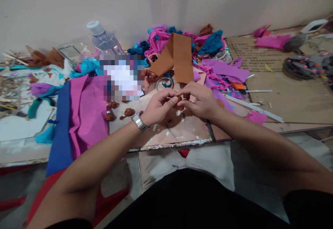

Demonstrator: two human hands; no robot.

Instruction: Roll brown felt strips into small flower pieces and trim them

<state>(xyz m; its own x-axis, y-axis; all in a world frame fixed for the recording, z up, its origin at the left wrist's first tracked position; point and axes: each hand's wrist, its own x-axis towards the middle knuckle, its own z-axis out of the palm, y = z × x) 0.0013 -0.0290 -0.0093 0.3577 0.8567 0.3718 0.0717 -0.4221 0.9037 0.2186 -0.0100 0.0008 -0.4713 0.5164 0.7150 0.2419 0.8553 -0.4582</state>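
Note:
Between my two hands is a small crumpled piece of brown crepe paper, partly covered by the fingers. My left hand, with a metal watch on its wrist, grips it with thumb and forefinger. From the other side, my right hand pinches the same piece with bent fingers. Left of my hands, several small brown paper balls, some with white bits, lie on the table. Just beyond my fingers rests a folded brown paper strip.
A clear bottle with a white cap stands near the wall. Pink paper and blue paper hang over the front edge at left. Crumpled coloured paper is heaped at the back. Cardboard lies right; an orange cutter sits among scraps.

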